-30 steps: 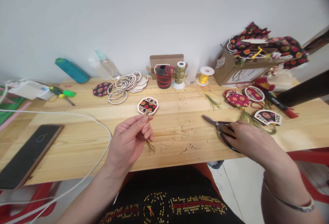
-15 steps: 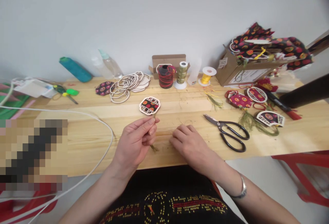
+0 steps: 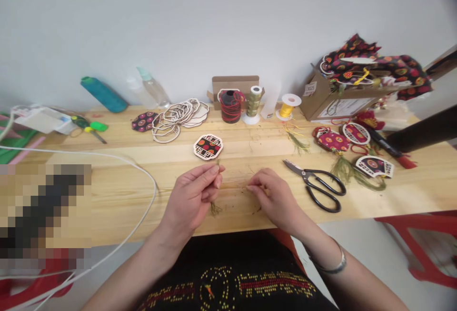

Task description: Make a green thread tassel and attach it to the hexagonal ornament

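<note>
My left hand (image 3: 194, 192) is closed in a pinch around a bundle of olive-green threads, a small tassel (image 3: 215, 209) whose loose ends hang below the fingers. Just beyond the fingertips lies an octagonal patterned ornament (image 3: 208, 147) with a pale wooden frame and dark flowered fabric. My right hand (image 3: 273, 199) rests low over the table, thumb and fingertips pinched together; a fine thread seems to be at the tips, but it is too thin to make out. Black-handled scissors (image 3: 319, 185) lie to the right of that hand, blades pointing up and left.
Thread spools stand at the back: red (image 3: 230, 106), green-gold (image 3: 253, 104) and yellow (image 3: 286, 106). Wooden frames (image 3: 180, 118) are piled left of them. At right, a cardboard box (image 3: 342, 101) holds fabric, with finished ornaments (image 3: 374, 165) before it. A white cable (image 3: 154, 185) loops across the left.
My right hand has shifted slightly right and turned, its fingers going from curled on the table to a fingertip pinch. My left hand has barely moved and keeps its hold on the tassel.
</note>
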Motion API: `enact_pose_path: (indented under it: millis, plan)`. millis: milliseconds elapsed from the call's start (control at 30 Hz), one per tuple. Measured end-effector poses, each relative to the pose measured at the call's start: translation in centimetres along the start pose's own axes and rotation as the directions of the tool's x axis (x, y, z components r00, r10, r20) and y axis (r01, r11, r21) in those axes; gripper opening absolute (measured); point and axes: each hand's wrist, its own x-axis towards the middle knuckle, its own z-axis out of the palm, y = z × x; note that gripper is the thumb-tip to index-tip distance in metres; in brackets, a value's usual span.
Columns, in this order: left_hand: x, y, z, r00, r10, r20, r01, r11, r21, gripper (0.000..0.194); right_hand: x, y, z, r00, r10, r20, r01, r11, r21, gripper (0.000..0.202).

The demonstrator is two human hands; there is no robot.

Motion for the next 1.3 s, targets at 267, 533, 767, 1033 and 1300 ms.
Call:
enact_pose_path:
  millis: [267, 533, 767, 1033, 1300]
  plan:
    - [0.3, -1.4, 0.9, 0.999, -0.029, -0.012, 0.030, 0.998, 0.053, 0.013, -0.1, -2.3, -0.3, 0.967, 0.139, -0.211, -0.074, 0.954, 0.289, 0.012]
    - [0.1, -1.3, 1.5, 0.997, -0.079, 0.021, 0.078, 0.994, 0.071, 0.014, -0.2, -3.0, 1.3, 0.951, 0.066, -0.303, 0.022, 0.960, 0.278, 0.012]
    - [0.1, -1.3, 1.4, 0.994, -0.099, 0.051, 0.096, 0.993, 0.069, 0.015, -0.3, -3.0, 1.4, 0.963, 0.039, -0.266, 0.037, 0.961, 0.273, 0.012]
    - [0.1, -1.4, 1.3, 0.992, -0.106, 0.065, 0.102, 0.993, 0.060, 0.015, -0.2, -3.0, 1.5, 0.962, 0.046, -0.269, 0.029, 0.963, 0.269, 0.012]
    - [0.0, -1.4, 1.4, 0.993, -0.100, 0.059, 0.097, 0.994, 0.041, 0.014, -0.2, -2.8, 1.6, 0.962, 0.058, -0.268, 0.016, 0.964, 0.265, 0.011]
